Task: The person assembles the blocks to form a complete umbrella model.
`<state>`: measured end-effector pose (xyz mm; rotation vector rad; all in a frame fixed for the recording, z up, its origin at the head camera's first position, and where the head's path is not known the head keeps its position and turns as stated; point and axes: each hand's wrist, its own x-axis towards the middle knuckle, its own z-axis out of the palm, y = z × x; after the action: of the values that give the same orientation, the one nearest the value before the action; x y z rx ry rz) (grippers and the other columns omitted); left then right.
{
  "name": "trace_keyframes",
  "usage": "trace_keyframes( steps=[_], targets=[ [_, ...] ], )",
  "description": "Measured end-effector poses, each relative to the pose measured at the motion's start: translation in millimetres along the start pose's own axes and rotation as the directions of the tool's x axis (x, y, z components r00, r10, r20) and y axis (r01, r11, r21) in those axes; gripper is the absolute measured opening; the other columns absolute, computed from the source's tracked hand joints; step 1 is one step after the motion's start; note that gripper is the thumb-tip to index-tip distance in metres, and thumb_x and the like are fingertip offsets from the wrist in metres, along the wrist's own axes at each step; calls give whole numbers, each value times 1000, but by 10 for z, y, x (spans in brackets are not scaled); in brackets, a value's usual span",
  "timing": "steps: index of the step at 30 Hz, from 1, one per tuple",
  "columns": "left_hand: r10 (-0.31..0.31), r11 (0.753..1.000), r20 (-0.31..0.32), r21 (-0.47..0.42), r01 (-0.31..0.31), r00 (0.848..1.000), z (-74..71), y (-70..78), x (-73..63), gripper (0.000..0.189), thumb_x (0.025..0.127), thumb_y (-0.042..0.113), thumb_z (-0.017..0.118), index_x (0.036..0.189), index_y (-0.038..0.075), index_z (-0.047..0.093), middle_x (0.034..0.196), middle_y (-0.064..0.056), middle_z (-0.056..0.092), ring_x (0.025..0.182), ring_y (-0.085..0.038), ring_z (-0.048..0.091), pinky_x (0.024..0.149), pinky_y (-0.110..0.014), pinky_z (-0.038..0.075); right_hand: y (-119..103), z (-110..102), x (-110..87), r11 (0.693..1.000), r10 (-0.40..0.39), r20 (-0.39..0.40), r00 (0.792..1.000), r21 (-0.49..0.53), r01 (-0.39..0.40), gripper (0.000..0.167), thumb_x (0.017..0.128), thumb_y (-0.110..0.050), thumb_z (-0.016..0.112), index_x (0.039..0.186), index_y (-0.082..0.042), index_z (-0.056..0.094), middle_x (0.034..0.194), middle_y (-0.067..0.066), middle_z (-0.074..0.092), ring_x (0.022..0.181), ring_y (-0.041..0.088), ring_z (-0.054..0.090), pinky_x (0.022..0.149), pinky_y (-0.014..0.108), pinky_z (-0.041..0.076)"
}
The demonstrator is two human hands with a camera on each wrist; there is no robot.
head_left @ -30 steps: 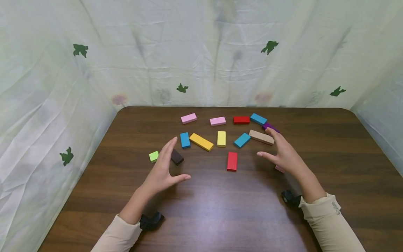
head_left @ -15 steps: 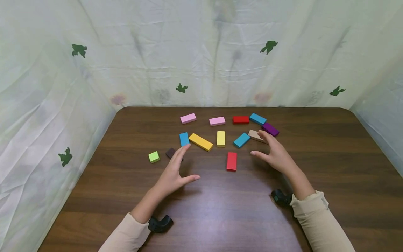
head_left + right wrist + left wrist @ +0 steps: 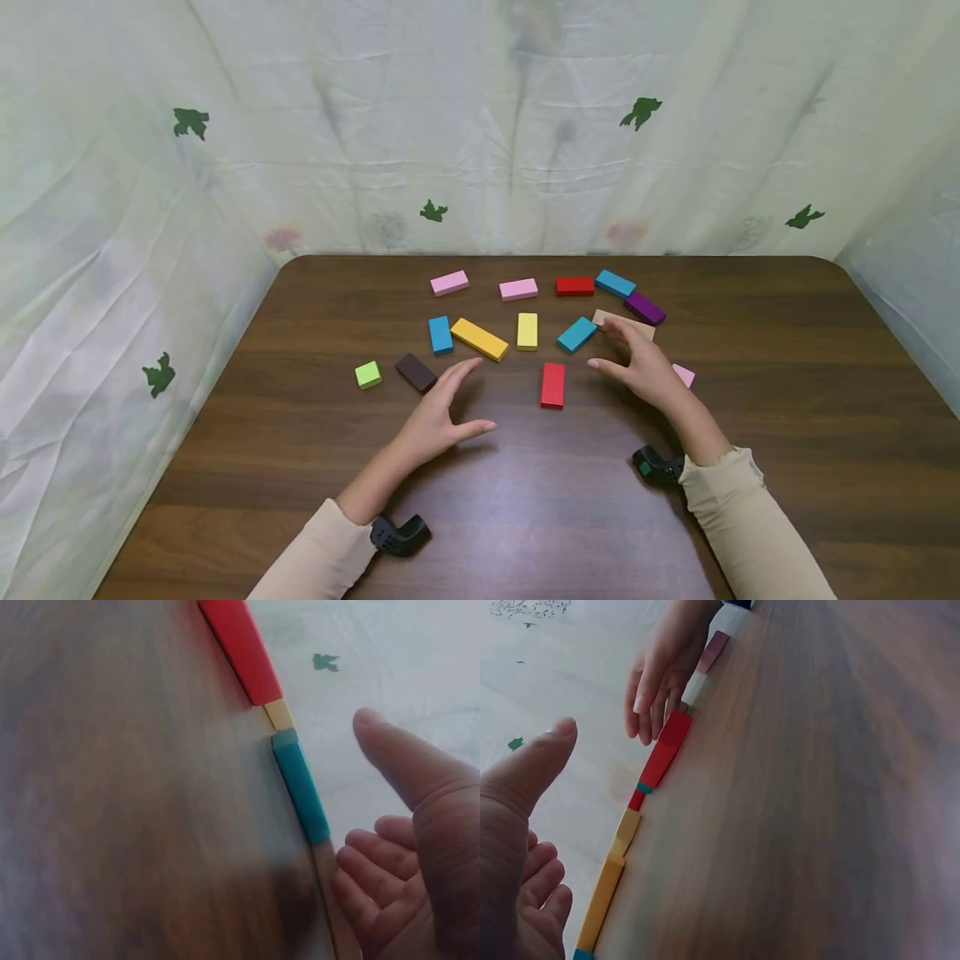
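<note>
My left hand (image 3: pixel 438 421) hovers over the table with thumb and fingers spread apart and nothing between them. Closest to it lie a dark brown block (image 3: pixel 416 373) and an orange-yellow block (image 3: pixel 480 339). On the other side my right hand (image 3: pixel 643 371) is held the same way, its fingertips overlapping a tan block (image 3: pixel 626 323). Between the two hands lies a red block (image 3: pixel 552 386). A teal block (image 3: pixel 577 335) is left of the right fingertips, and it also shows in the right wrist view. A pink block (image 3: pixel 683 375) is partly hidden behind the right hand.
Farther back on the brown table (image 3: pixel 262 467) lie two pink blocks, a second red block (image 3: pixel 575 287), a blue block (image 3: pixel 616 283) and a purple block (image 3: pixel 645 308). A yellow block (image 3: pixel 527 332), another blue block (image 3: pixel 441 335) and a lime-green block (image 3: pixel 368 374) lie nearer. A patterned curtain (image 3: pixel 495 125) surrounds the table.
Both hands have moved inward toward each other, the left one to the right and the right one to the left. The dark brown and purple blocks are now uncovered. The blocks stay in place.
</note>
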<state>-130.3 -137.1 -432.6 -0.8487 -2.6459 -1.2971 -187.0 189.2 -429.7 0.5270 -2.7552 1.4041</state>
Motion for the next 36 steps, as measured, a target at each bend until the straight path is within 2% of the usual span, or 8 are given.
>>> trace_keyframes(
  steps=[6,14,28,36],
  targets=[
    [-20,1000,64,5,20,998,91,0,74,81,73,39,73,137,8,34,137,-5,36,125,-14,32,100,-39,30,33,27,23,1000,28,18,999,-4,-28,80,77,-37,69,135,3,31,132,19,40,121,31,38,100,43,29],
    [-44,999,132,28,40,990,198,-28,155,81,74,41,71,137,5,34,136,-7,37,125,-16,33,99,-38,30,39,52,86,996,71,34,997,-58,-69,80,77,-39,69,133,5,32,131,22,39,121,34,36,100,44,27],
    [-41,998,170,43,34,985,318,-23,348,81,73,41,72,136,5,35,134,-7,40,124,-17,34,100,-35,29,12,106,181,991,110,37,993,-82,-106,81,79,-38,68,135,5,29,133,23,36,124,34,31,101,46,24],
    [-64,998,189,36,59,980,396,-2,477,80,74,39,72,137,7,35,136,-4,39,125,-15,32,101,-34,27,-46,164,225,986,113,16,993,-123,-110,77,79,-33,69,132,8,32,132,24,37,124,34,32,101,46,24]
  ],
)
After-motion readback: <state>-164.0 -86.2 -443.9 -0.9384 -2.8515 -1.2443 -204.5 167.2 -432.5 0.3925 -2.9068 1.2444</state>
